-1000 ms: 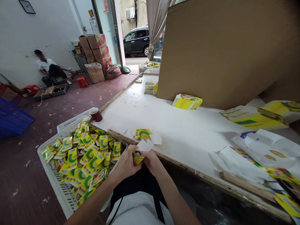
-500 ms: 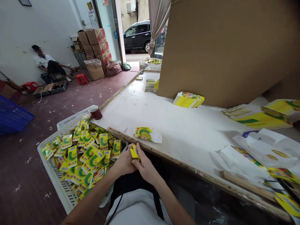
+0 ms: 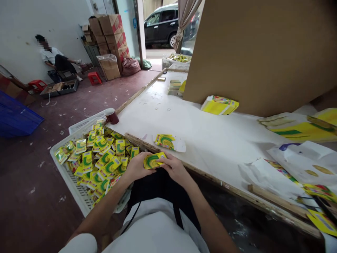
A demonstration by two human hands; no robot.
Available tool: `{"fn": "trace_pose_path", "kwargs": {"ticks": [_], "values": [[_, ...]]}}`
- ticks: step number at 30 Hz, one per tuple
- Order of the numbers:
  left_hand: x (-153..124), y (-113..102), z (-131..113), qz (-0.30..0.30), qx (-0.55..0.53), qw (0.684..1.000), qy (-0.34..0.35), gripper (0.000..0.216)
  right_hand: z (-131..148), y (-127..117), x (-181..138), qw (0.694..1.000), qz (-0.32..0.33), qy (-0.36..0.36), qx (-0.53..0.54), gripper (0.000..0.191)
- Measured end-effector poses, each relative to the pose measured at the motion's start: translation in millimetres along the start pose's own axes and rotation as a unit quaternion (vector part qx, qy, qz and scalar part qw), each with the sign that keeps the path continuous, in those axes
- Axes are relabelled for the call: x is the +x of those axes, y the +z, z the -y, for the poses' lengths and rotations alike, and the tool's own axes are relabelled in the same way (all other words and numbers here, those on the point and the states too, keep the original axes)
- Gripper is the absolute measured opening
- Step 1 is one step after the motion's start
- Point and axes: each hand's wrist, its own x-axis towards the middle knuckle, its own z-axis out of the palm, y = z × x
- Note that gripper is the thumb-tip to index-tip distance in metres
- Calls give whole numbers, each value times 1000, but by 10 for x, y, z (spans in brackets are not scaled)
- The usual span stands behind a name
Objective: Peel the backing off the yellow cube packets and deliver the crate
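Note:
Both hands meet just in front of the table's wooden edge, over my lap. My left hand (image 3: 137, 166) and my right hand (image 3: 174, 168) are closed on a small stack of yellow-green sachets (image 3: 152, 160), held flat between them. Just left of the hands stands a white plastic crate (image 3: 68, 175) holding several loose yellow-green sachets (image 3: 105, 158). On the white table (image 3: 210, 140) beyond the hands lies a small pile of sachets (image 3: 164, 141) on a white slip.
A dark red mug (image 3: 112, 116) sits at the table's near left corner. A yellow packet bundle (image 3: 219, 105) lies by a big cardboard sheet (image 3: 258, 52). Printed bags (image 3: 297, 128) lie at the right. A person (image 3: 54, 58) sits by the far wall near stacked cartons (image 3: 112, 31).
The white slip that was in my hands a second ago is gone. The sachets have turned from edge-on to flat, face up, between both hands. The view has tilted down.

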Motion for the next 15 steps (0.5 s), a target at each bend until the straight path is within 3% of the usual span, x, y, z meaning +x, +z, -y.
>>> {"fn": "trace_pose_path", "kwargs": {"ticks": [3,7,11,13,15], "values": [[22,-5,-26,18,5,1000,19,59,-7,-68,-8,999,37,24,22,26],[30,41,-60,-16,20,1000,10,56,7,115,14,994,-44,82,62,25],[-130,-97,169,-32,42,998,-36,54,-115,157,175,990,-15,89,105,63],[-298,-264,415,-63,121,984,-111,57,-278,45,294,988,-75,134,25,68],[-493,-446,675,-90,227,948,-202,75,-467,-88,399,963,-126,198,-135,58]]}}
